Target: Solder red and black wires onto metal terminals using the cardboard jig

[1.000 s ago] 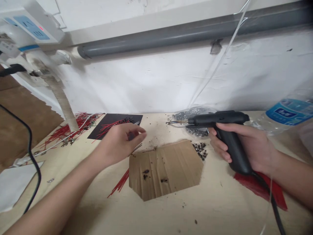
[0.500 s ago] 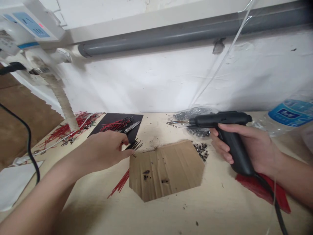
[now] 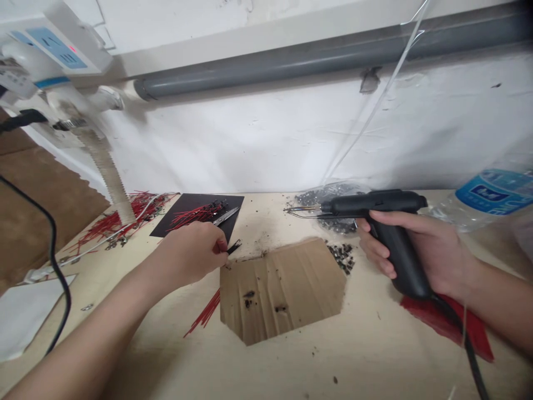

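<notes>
My right hand (image 3: 433, 250) is wrapped round the grip of a black soldering gun (image 3: 400, 236), whose metal tip points left above the bench. My left hand (image 3: 191, 250) is closed over a bundle of thin black wires (image 3: 234, 247); only the wire ends stick out past my fingertips. Just beyond that hand, a pair of scissors (image 3: 227, 215) and red wires (image 3: 195, 215) lie on a black sheet (image 3: 169, 214). A piece of cardboard (image 3: 300, 294) with dark scorch marks lies between my hands. Loose red wires (image 3: 204, 316) stick out at its left edge.
Behind the gun tip sits a clear bag of small metal parts (image 3: 308, 197). Several small dark parts (image 3: 342, 256) lie by the cardboard. A plastic bottle (image 3: 491, 191) is at right, a red packet (image 3: 462, 328) under my right wrist. A ribbed hose (image 3: 104, 172) meets the bench at left, near more red wires (image 3: 112, 219).
The fingers of my left hand have closed on the black wires, which were spread out beneath them before. My right hand and the soldering gun have stayed nearly still.
</notes>
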Tool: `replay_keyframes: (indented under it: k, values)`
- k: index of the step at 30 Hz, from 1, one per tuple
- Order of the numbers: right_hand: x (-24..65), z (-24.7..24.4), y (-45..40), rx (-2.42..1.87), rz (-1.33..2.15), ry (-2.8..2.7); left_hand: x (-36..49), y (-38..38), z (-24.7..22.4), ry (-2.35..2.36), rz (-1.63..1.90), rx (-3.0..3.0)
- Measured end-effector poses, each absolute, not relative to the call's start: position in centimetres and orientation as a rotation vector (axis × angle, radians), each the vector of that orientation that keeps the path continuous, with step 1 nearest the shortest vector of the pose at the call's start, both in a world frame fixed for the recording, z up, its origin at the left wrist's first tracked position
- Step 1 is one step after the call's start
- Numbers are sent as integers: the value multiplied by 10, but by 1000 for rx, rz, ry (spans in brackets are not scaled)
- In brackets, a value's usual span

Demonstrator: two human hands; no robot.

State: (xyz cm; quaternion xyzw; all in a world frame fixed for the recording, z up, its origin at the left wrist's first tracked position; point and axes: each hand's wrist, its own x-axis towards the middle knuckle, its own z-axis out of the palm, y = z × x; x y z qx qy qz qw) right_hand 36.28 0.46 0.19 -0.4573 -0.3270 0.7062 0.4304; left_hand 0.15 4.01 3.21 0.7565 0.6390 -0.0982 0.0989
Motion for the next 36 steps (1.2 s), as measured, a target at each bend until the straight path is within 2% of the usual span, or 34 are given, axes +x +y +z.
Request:
replay_keyframes:
  k: [24,31,36]
  values:
    - [362,2,5,-1127,1767,-794,61,90,24,1707,-122,2484]
    - [363,0,4,-1126,1760,-802,26,53,51,1836,-50,2403]
    - [365,-2,6,-1125,1764,-809,-29,-8,36,1830,6,2317]
